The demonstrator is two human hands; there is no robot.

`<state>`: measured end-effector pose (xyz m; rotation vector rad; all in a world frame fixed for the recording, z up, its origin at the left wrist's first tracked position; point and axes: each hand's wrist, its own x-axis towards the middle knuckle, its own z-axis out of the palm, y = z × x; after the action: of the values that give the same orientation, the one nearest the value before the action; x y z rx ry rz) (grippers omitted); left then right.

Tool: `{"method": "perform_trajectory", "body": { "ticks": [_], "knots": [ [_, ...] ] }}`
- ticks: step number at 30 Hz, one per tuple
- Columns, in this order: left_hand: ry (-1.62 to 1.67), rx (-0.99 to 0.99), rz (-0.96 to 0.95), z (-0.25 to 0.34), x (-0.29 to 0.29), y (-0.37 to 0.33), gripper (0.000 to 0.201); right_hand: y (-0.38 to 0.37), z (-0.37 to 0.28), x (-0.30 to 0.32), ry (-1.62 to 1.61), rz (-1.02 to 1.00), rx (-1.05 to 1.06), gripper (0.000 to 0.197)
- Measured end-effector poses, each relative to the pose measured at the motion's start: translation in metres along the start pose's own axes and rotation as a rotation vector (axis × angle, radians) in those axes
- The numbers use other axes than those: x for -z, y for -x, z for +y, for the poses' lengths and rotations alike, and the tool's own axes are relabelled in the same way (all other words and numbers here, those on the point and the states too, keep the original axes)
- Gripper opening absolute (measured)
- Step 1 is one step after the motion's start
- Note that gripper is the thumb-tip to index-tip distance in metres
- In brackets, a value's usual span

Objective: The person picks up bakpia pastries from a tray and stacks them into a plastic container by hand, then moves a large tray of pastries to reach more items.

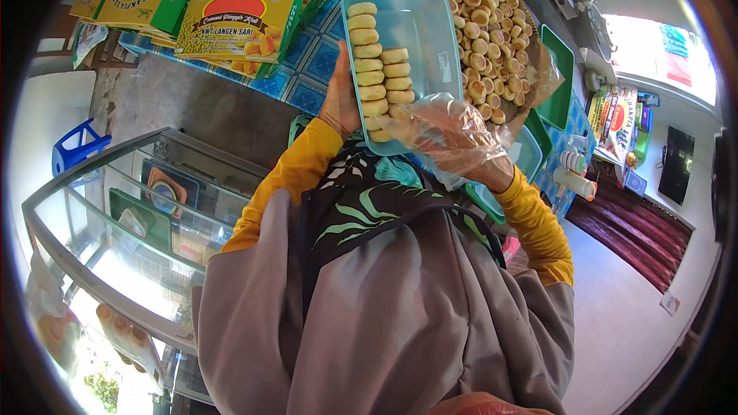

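Observation:
A clear blue-green plastic container [432, 38] is tilted in front of me, its lower end near my apron. Small round pale pastries stand on edge in it: a long row [368, 52] along the left wall and a shorter row [397, 69] beside it. My left hand [340, 100] grips the container's left side from outside, fingers partly hidden behind it. My right hand [453, 134], in a clear plastic glove, reaches over the lower right part of the container. Its fingers close on a pastry at the bottom of the shorter row; the crinkled glove partly hides it.
Many browned pastries [492, 42] lie on brown paper right of the container, by a green tray [555, 77]. Yellow-green boxes [238, 19] are stacked on the blue checked tablecloth [304, 81]. A glass display case [115, 238] stands at left, bottles [575, 173] at right.

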<state>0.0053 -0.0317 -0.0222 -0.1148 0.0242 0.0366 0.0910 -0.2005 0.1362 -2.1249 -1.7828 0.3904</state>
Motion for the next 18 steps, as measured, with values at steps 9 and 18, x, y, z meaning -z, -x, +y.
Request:
{"method": "perform_trajectory", "body": {
  "ticks": [9, 18],
  "knots": [
    [-0.025, -0.048, 0.036, 0.002, -0.006, -0.001, 0.08, -0.002, -0.004, -0.011, 0.021, 0.037, 0.028, 0.021],
    [0.017, 0.006, -0.012, 0.0, -0.002, -0.005, 0.081, -0.009, -0.008, -0.017, -0.168, 0.011, -0.179, 0.024]
  ]
}}
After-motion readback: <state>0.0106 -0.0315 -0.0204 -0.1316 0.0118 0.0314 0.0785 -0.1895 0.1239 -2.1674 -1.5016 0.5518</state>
